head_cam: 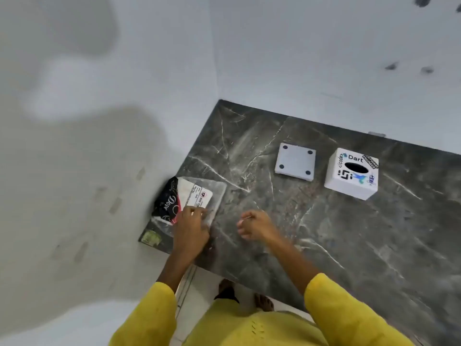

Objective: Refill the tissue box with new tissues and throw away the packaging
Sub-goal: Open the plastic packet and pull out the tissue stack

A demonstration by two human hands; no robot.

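Note:
A clear plastic tissue pack point(197, 196) with a white label and black-and-red print lies at the left corner of the dark marble counter point(349, 245). My left hand point(190, 229) rests on its near edge, fingers pinching the plastic. My right hand point(257, 226) hovers just to the right of the pack, fingers loosely curled, holding nothing. The white cube tissue box point(351, 174) with stickers and an oval slot stands at the back right. Its white base plate point(295, 162) with four dark feet lies apart, just left of the box.
White walls meet at a corner behind the counter. The counter's left and near edges drop to a pale tiled floor, where my feet point(262, 300) show. A greenish sticker point(151, 237) marks the counter's front left corner.

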